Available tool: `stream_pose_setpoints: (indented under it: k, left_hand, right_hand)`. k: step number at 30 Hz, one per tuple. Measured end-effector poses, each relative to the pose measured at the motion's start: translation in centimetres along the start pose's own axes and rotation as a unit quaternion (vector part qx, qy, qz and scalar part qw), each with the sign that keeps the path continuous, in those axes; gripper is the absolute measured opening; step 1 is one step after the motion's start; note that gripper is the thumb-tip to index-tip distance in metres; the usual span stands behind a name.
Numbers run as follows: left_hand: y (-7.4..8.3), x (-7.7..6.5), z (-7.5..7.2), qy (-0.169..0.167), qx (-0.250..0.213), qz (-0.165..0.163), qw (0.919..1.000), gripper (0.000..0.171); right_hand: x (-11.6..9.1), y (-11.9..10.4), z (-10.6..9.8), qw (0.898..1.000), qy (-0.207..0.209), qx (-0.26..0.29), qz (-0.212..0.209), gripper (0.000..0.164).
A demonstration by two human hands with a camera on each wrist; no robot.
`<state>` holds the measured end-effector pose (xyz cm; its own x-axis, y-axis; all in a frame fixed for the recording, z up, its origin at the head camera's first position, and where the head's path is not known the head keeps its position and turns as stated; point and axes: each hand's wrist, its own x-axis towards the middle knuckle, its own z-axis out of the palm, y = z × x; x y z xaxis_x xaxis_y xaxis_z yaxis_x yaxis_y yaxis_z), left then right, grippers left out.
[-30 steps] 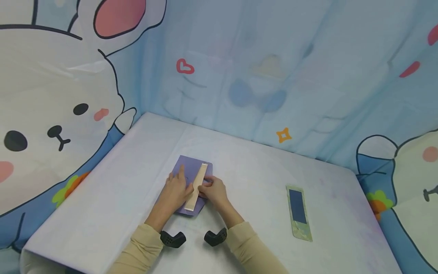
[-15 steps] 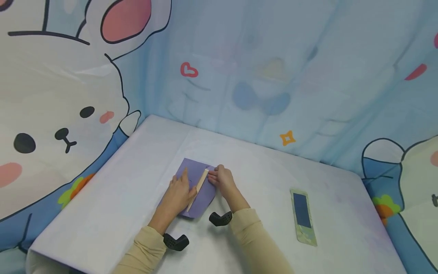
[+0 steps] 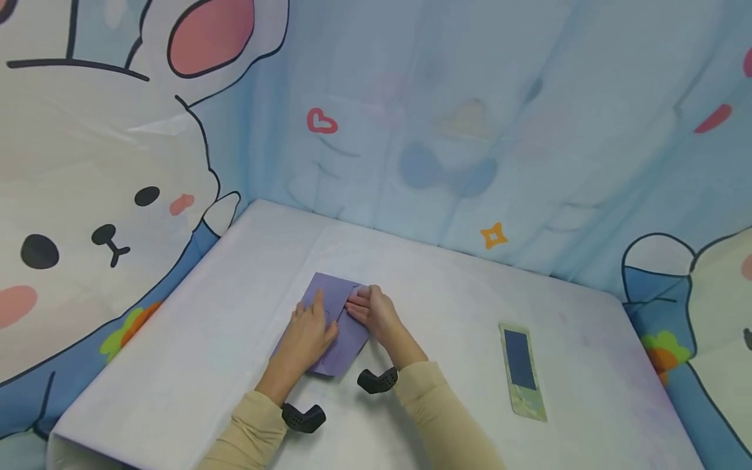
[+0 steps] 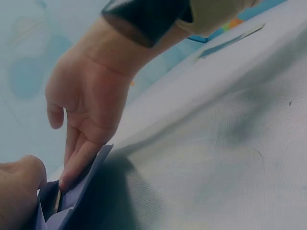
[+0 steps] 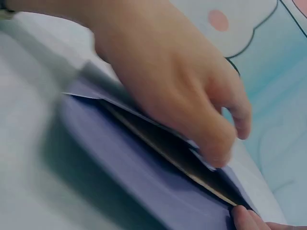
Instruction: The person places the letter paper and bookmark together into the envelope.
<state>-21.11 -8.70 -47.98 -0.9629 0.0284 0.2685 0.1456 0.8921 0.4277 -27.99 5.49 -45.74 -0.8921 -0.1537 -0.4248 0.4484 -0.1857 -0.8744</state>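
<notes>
A purple paper envelope (image 3: 352, 339) lies on the table. My left hand (image 3: 307, 334) rests on its left part, fingers stretched forward and thumb at the edge of the opening. With fairly straight fingers my right hand (image 3: 378, 316) touches the envelope's opening near the far end. In the right wrist view, the thin light edge of a card (image 5: 192, 176) shows inside the gaping envelope, and the right fingertips (image 5: 245, 219) press at one end of it. From the head view the card is hidden in the envelope.
A flat green piece with a dark blue rectangle (image 3: 521, 365) lies to the right on the white-covered table (image 3: 446, 313). A cartoon-printed curtain (image 3: 376, 117) stands behind the table and at its sides. Each wrist wears a black camera mount (image 3: 303, 418).
The pale card has slid left into the envelope until it no longer shows from above. My right hand moved to the far end of the opening; the left stayed on the envelope.
</notes>
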Motion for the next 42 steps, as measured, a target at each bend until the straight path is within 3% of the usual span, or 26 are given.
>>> stream_pose_setpoints:
  k: [9, 15, 25, 30, 33, 37, 42]
  left_hand:
    - [0.2, 0.3, -0.1, 0.004, 0.003, 0.013, 0.9999, 0.068]
    - [0.2, 0.4, -0.1, 0.006, 0.002, 0.022, 0.9997, 0.067]
    - [0.4, 0.2, 0.1, -0.022, -0.039, -0.005, 0.999, 0.071]
    - [0.5, 0.1, 0.1, -0.033, -0.04, -0.008, 0.9986, 0.072]
    - [0.4, 0.0, -0.1, -0.037, -0.041, -0.009, 0.9984, 0.072]
    - [0.2, -0.3, -0.5, -0.043, -0.046, -0.016, 0.9979, 0.072]
    - [0.0, -0.5, -0.8, -0.054, -0.044, -0.02, 0.9974, 0.072]
  right_hand:
    - [-3.0, 1.6, -0.3, 0.997, -0.071, -0.021, 0.008, 0.057]
    - [-3.8, 2.2, 0.3, 0.995, -0.097, -0.025, 0.011, 0.06]
    - [-4.1, 2.3, 0.1, 0.994, -0.107, -0.016, 0.004, 0.059]
    - [-5.0, 1.8, -1.4, 0.992, -0.099, -0.066, -0.034, 0.051]
    - [-5.7, 1.2, -2.9, 0.988, -0.066, -0.12, -0.07, 0.046]
    - [-6.9, 0.7, -5.6, 0.963, 0.011, -0.241, -0.123, 0.042]
    - [-8.6, 0.2, -9.8, 0.901, 0.11, -0.385, -0.167, 0.038]
